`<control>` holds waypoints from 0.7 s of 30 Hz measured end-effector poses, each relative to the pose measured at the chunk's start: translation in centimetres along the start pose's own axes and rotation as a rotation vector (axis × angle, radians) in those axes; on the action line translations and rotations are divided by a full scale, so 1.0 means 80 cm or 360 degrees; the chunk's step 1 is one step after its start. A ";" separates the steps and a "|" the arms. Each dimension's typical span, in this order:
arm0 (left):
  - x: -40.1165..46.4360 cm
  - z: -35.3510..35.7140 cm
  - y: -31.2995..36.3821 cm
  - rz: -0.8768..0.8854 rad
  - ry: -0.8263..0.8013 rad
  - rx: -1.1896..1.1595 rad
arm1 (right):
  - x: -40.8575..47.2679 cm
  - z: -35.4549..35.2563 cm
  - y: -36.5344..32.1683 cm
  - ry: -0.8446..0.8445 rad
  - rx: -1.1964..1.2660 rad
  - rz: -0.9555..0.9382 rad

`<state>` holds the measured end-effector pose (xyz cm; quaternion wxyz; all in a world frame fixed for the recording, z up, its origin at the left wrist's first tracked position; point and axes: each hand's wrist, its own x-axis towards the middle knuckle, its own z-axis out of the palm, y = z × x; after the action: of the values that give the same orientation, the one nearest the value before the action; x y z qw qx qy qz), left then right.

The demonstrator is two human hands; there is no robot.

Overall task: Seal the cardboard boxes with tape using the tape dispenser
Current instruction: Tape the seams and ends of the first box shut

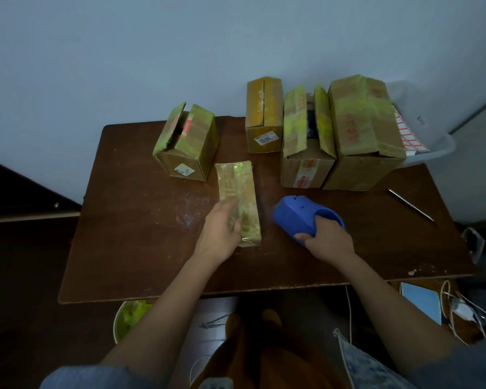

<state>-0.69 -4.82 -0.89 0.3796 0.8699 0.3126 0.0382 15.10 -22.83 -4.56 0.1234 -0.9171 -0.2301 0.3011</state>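
Note:
A flat, tape-covered cardboard box [237,197] lies on the brown table [129,242] in front of me. My left hand [219,234] holds its near left edge, fingers curled over it. My right hand [330,242] grips the blue tape dispenser [295,217], which rests on the table just right of the flat box. Behind stand several more boxes: one with open flaps [187,144] at the left, a closed upright one [264,116], one with parted flaps [307,141], and a large one [365,130] at the right.
A metal pen-like rod [411,204] lies on the table's right side. A clear plastic bin [429,127] with red-and-white label sheets stands behind the large box. A bowl [129,318] and cables lie on the floor below the table's front edge.

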 end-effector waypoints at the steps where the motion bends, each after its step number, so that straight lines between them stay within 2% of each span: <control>1: 0.004 -0.001 0.007 -0.0023 0.0021 -0.0106 | -0.002 -0.004 -0.001 -0.0023 0.0054 -0.0072; 5: 0.018 -0.009 0.037 -0.0280 -0.0094 -0.0705 | -0.009 -0.021 -0.009 -0.0094 0.0113 -0.0315; 7: 0.023 -0.014 0.044 -0.0352 -0.0213 -0.0835 | -0.012 -0.028 -0.012 -0.0123 0.0123 -0.0394; 15: 0.023 -0.025 0.046 -0.0229 -0.0469 -0.0765 | -0.017 -0.040 -0.016 -0.0156 0.0089 -0.0452; 21: 0.022 -0.018 0.035 -0.0215 -0.0303 -0.0739 | -0.023 -0.047 -0.019 -0.0297 0.0040 -0.0500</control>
<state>1.70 -4.33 1.77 0.5986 0.7363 0.3157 0.0017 15.54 -22.75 -0.16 0.1585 -0.8364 -0.3772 0.3648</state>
